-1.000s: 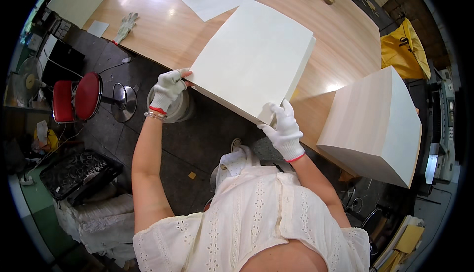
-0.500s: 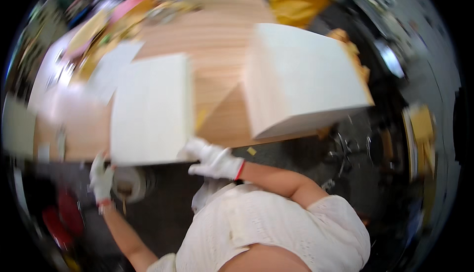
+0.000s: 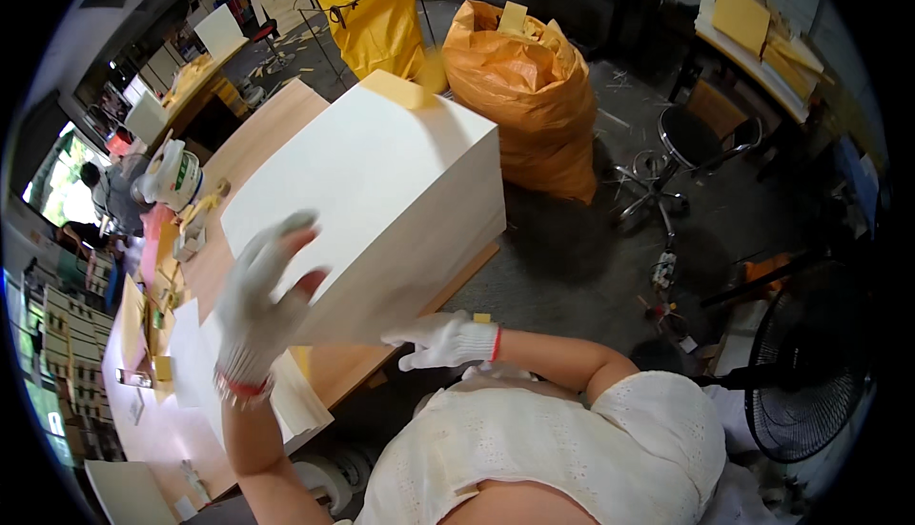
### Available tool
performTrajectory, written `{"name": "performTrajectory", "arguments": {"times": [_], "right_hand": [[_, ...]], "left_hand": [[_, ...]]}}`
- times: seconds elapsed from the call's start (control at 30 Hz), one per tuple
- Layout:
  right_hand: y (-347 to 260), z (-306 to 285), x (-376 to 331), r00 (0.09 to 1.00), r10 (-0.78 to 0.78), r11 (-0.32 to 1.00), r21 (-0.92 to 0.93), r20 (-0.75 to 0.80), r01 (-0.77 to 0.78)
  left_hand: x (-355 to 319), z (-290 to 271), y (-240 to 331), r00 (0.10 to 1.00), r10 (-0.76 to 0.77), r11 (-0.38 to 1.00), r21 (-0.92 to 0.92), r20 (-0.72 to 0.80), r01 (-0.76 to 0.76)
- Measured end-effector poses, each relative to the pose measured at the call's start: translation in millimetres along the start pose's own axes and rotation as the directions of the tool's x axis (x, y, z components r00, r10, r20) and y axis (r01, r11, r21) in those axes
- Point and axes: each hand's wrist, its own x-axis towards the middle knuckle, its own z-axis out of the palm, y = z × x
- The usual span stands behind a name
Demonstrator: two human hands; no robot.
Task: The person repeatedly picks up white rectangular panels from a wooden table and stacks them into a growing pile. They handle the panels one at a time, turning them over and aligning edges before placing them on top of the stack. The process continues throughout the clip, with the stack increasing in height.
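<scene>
A tall white stack point(image 3: 381, 158), apparently of sheets or boards, stands on the wooden table with a small yellow piece point(image 3: 398, 91) at its far top edge. In a white knit glove with a red cuff, my left hand point(image 3: 262, 296) is raised in front of the stack's left part, its fingers apart and holding nothing. My right hand point(image 3: 443, 339), gloved alike, is near the stack's lower front edge, fingers stretched out and empty; I cannot tell whether it touches the stack. A lower white stack point(image 3: 300, 406) lies partly hidden behind my left hand and forearm.
The table point(image 3: 295, 111) bears a white tub point(image 3: 176, 177) and scraps at left. Beyond it are a yellow bag point(image 3: 372, 15) on a frame and a full orange bag point(image 3: 529, 96). A wheeled stool point(image 3: 696, 139) and a black fan point(image 3: 805, 373) stand at right.
The view has swung to the right. My left hand has risen from beside the lower stack to the tall stack. My right hand has come away from the lower stack's corner.
</scene>
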Motion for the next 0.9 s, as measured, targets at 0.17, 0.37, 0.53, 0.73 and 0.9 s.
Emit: {"name": "performTrajectory", "arguments": {"times": [0.17,0.37,0.53,0.73,0.9], "right_hand": [[38.8,-54.1,-43.9,0.997,0.077,0.997,-0.021,-0.030,-0.077],[81.7,-94.8,-72.2,0.990,0.003,0.995,0.095,-0.144,0.011],[104.8,-95.3,-78.6,0.927,-0.151,0.986,0.019,-0.343,0.167],[116.5,-96.4,-74.7,0.921,-0.195,0.965,0.099,-0.338,0.241],[118.4,-98.2,-74.2,0.893,-0.270,0.944,0.085,-0.359,0.320]], "left_hand": [[111.2,103.9,20.2,0.995,0.095,0.993,0.065,0.042,-0.097],[159.8,161.1,38.1,0.990,0.029,0.986,0.159,0.139,-0.051],[170.3,173.8,34.7,0.988,-0.019,0.976,0.218,0.152,-0.015],[173.4,174.5,32.0,0.987,-0.064,0.983,0.177,0.150,0.037],[176.2,172.4,32.2,0.987,-0.045,0.981,0.192,0.155,0.014]]}}
